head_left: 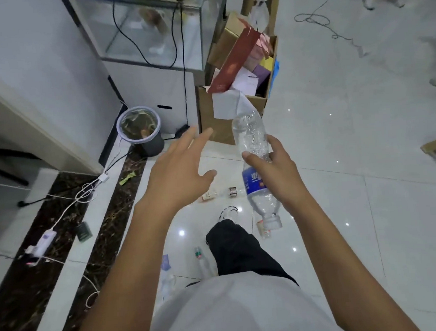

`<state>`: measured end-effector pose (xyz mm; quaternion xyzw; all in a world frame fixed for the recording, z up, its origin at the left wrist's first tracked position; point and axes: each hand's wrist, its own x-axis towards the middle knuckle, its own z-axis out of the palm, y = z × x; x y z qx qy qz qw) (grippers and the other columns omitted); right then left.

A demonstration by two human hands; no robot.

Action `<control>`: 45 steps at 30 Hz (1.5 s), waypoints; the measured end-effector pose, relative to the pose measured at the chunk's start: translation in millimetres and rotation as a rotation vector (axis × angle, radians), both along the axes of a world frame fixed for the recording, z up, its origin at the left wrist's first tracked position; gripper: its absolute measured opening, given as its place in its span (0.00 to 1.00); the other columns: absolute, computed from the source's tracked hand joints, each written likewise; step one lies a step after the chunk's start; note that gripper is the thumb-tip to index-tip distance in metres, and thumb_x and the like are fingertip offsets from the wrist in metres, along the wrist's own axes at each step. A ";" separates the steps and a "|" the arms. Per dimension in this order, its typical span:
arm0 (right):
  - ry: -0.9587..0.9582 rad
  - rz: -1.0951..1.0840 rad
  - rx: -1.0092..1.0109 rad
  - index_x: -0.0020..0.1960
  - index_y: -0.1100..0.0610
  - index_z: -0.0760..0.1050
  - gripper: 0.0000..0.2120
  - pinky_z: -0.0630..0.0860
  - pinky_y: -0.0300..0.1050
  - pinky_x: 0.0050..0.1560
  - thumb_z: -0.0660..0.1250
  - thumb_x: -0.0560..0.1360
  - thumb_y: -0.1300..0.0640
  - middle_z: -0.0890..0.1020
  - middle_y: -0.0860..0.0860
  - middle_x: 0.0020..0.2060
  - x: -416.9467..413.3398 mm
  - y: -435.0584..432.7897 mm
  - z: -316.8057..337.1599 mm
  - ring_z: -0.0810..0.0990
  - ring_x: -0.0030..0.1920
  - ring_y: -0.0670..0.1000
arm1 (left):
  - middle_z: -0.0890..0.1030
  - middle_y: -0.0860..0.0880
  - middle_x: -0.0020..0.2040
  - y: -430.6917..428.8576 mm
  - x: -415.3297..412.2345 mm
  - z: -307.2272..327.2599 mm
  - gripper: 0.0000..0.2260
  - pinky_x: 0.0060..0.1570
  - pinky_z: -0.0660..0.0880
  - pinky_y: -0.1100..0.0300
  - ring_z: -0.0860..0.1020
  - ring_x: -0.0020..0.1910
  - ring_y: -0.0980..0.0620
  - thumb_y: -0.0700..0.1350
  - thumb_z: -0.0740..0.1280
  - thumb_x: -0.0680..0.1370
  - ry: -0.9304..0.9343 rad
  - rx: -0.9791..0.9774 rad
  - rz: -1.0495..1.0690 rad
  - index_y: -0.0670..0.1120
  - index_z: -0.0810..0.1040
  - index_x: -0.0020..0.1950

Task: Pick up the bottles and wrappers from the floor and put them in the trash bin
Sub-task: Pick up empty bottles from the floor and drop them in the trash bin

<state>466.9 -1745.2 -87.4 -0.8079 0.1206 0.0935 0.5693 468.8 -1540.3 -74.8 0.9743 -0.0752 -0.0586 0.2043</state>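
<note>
- The right hand (272,171) grips a clear plastic bottle (251,136) round its middle, thumb on one side and fingers curled round the other.
- The bottle is tilted in the air above the floor, its base pointing away and up and its white cap (272,222) pointing down toward the person.
- Its blue label (252,183) carries white characters (blurred and partly covered by the thumb, so they cannot be read).
- The left hand (176,176) hangs in the air beside it, holding nothing, with fingers straight and spread wide.
- On the glossy white tiled floor (343,181) below the hands lie more bottles: a small one with a reddish label (210,195), one with a green and red band (202,260) by the person's black trouser leg, and a plain clear one (168,281). No writing on them is legible.
- A green wrapper (127,178) lies on the dark marble strip to the left.
- The grey trash bin (147,146), lined with a clear bag, stands beyond the left hand, against a white cabinet.
- Just to the right of the bin stands an open cardboard box (213,124) stuffed with papers.
- A power strip (44,240) with white cables lies at far left.
</note>
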 end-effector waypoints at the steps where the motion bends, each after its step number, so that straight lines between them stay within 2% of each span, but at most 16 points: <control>1: 0.015 0.020 0.005 0.71 0.42 0.64 0.24 0.78 0.38 0.42 0.69 0.78 0.45 0.78 0.41 0.52 18.1 2.2 -5.8 0.81 0.48 0.44 | 0.50 0.57 0.82 5.6 14.2 -5.8 0.37 0.70 0.66 0.44 0.58 0.79 0.49 0.56 0.69 0.77 0.018 -0.003 0.022 0.61 0.51 0.80; 5: 0.053 0.099 0.028 0.73 0.43 0.64 0.27 0.76 0.32 0.37 0.70 0.77 0.46 0.77 0.37 0.49 104.1 13.6 -27.3 0.81 0.46 0.41 | 0.51 0.57 0.82 33.1 84.5 -25.4 0.36 0.70 0.67 0.44 0.58 0.78 0.48 0.55 0.69 0.77 0.086 0.011 0.126 0.58 0.53 0.81; 10: 0.140 0.192 0.053 0.74 0.44 0.64 0.29 0.82 0.46 0.51 0.70 0.77 0.44 0.81 0.46 0.57 189.3 30.6 -41.5 0.83 0.52 0.48 | 0.54 0.58 0.81 52.5 167.7 -31.5 0.36 0.66 0.69 0.47 0.61 0.76 0.50 0.54 0.70 0.77 0.168 0.042 0.195 0.60 0.54 0.80; 14: 0.220 0.249 0.114 0.73 0.43 0.65 0.27 0.82 0.42 0.49 0.70 0.77 0.44 0.79 0.44 0.57 246.6 46.0 -44.1 0.83 0.52 0.47 | 0.54 0.59 0.81 61.4 212.2 -32.5 0.36 0.65 0.69 0.47 0.62 0.76 0.50 0.55 0.70 0.77 0.205 0.036 0.258 0.59 0.55 0.80; 17: 0.244 0.314 0.110 0.69 0.40 0.65 0.23 0.82 0.44 0.51 0.69 0.78 0.44 0.80 0.43 0.56 282.4 59.6 -39.7 0.83 0.53 0.47 | 0.53 0.59 0.81 69.2 230.2 -29.8 0.36 0.67 0.68 0.49 0.59 0.77 0.51 0.56 0.69 0.77 0.191 -0.006 0.313 0.59 0.54 0.80; 20: 0.246 0.396 0.088 0.68 0.40 0.64 0.21 0.80 0.41 0.47 0.68 0.79 0.45 0.78 0.39 0.54 311.6 79.8 -37.3 0.82 0.52 0.45 | 0.53 0.59 0.81 88.4 234.6 -24.5 0.35 0.66 0.68 0.49 0.58 0.78 0.52 0.55 0.69 0.78 0.168 -0.049 0.408 0.60 0.55 0.80; 23: 0.274 0.456 0.099 0.67 0.41 0.65 0.19 0.81 0.42 0.46 0.67 0.79 0.47 0.79 0.41 0.54 327.6 104.2 -37.8 0.83 0.51 0.46 | 0.57 0.59 0.79 110.0 223.2 -20.4 0.34 0.67 0.66 0.51 0.59 0.77 0.54 0.54 0.70 0.78 0.136 -0.134 0.539 0.59 0.56 0.80; 26: 0.383 0.529 0.160 0.64 0.43 0.66 0.17 0.81 0.41 0.40 0.68 0.79 0.50 0.81 0.46 0.52 327.7 130.0 -32.9 0.85 0.46 0.48 | 0.61 0.59 0.77 129.6 210.7 -16.2 0.35 0.67 0.66 0.53 0.63 0.74 0.56 0.53 0.70 0.77 0.127 -0.240 0.631 0.60 0.56 0.79; 29: 0.453 0.613 0.210 0.61 0.42 0.67 0.15 0.80 0.40 0.36 0.68 0.78 0.53 0.81 0.48 0.50 325.8 156.5 -32.0 0.85 0.40 0.46 | 0.62 0.60 0.76 145.7 208.2 -14.7 0.35 0.68 0.67 0.51 0.64 0.74 0.56 0.54 0.71 0.76 0.107 -0.253 0.675 0.61 0.57 0.79; 33: 0.461 0.675 0.222 0.66 0.46 0.68 0.18 0.77 0.37 0.33 0.68 0.78 0.56 0.82 0.49 0.50 329.8 187.0 -31.3 0.85 0.36 0.43 | 0.61 0.61 0.76 160.2 213.8 -13.6 0.35 0.68 0.66 0.53 0.63 0.74 0.57 0.53 0.71 0.76 0.099 -0.272 0.675 0.61 0.57 0.78; 35: 0.444 0.695 0.197 0.66 0.42 0.66 0.21 0.80 0.39 0.38 0.68 0.77 0.55 0.82 0.48 0.51 331.8 199.2 -31.1 0.86 0.40 0.44 | 0.61 0.61 0.77 170.5 221.6 -14.4 0.35 0.68 0.65 0.54 0.63 0.74 0.58 0.53 0.71 0.76 0.103 -0.291 0.664 0.61 0.57 0.78; 37: 0.406 0.707 0.142 0.66 0.38 0.65 0.25 0.82 0.51 0.53 0.69 0.73 0.52 0.81 0.46 0.54 333.3 210.5 -27.2 0.85 0.50 0.49 | 0.62 0.59 0.77 184.5 236.2 -16.2 0.35 0.69 0.65 0.55 0.63 0.74 0.58 0.53 0.72 0.76 0.096 -0.344 0.643 0.59 0.58 0.79; 39: 0.395 0.692 0.100 0.67 0.38 0.65 0.28 0.79 0.59 0.61 0.68 0.69 0.49 0.81 0.45 0.56 336.2 220.8 -22.5 0.83 0.55 0.52 | 0.62 0.58 0.77 201.0 257.9 -18.2 0.35 0.71 0.64 0.55 0.63 0.74 0.58 0.54 0.72 0.76 0.092 -0.371 0.605 0.57 0.59 0.79; 42: 0.415 0.658 0.073 0.66 0.38 0.65 0.25 0.80 0.59 0.59 0.69 0.73 0.52 0.82 0.46 0.54 344.0 237.7 -20.6 0.85 0.52 0.51 | 0.61 0.58 0.78 228.2 280.7 -19.7 0.35 0.70 0.63 0.56 0.61 0.75 0.58 0.54 0.72 0.76 0.066 -0.369 0.561 0.58 0.59 0.79; 45: 0.472 0.651 0.055 0.68 0.42 0.64 0.23 0.83 0.48 0.50 0.68 0.77 0.56 0.81 0.48 0.53 356.3 264.6 -20.9 0.84 0.49 0.51 | 0.60 0.59 0.78 257.5 283.5 -23.4 0.35 0.70 0.62 0.54 0.60 0.76 0.57 0.54 0.72 0.76 0.065 -0.383 0.573 0.58 0.59 0.79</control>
